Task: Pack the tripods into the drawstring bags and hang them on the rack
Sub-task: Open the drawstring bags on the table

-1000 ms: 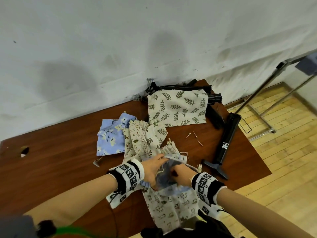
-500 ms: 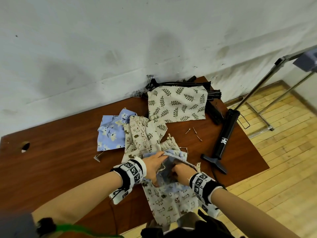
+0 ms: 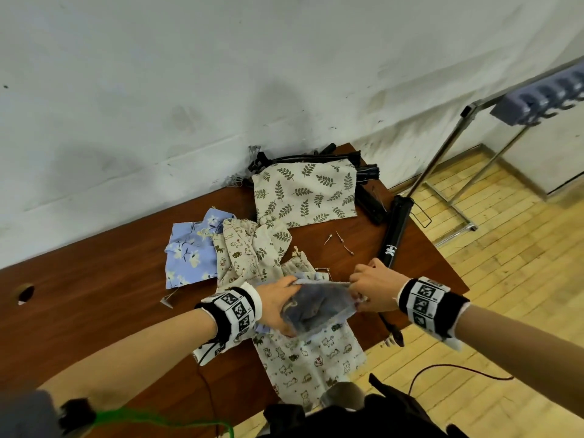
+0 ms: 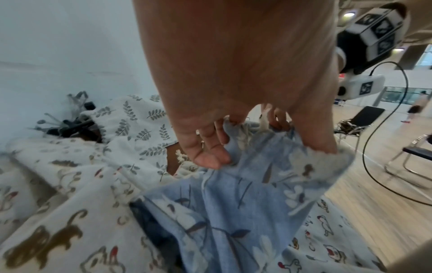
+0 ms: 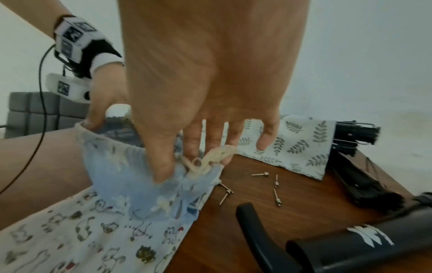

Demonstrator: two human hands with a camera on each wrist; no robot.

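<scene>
Bag mouth (image 3: 319, 300) | stretched between left hand (image 3: 278, 306) grip and right hand (image 3: 374, 287) grip

A pale blue flower-print drawstring bag (image 3: 319, 306) is held up above the near table edge with its mouth stretched open, cream cord bunched at its right rim. Under it lies a flat cream cat-print bag (image 3: 311, 361); further back a leaf-print bag (image 3: 305, 192) covers folded black tripods (image 3: 366, 172). Another black tripod (image 3: 395, 235) lies bare near the right edge, and the rack (image 3: 448, 147) stands beyond
</scene>
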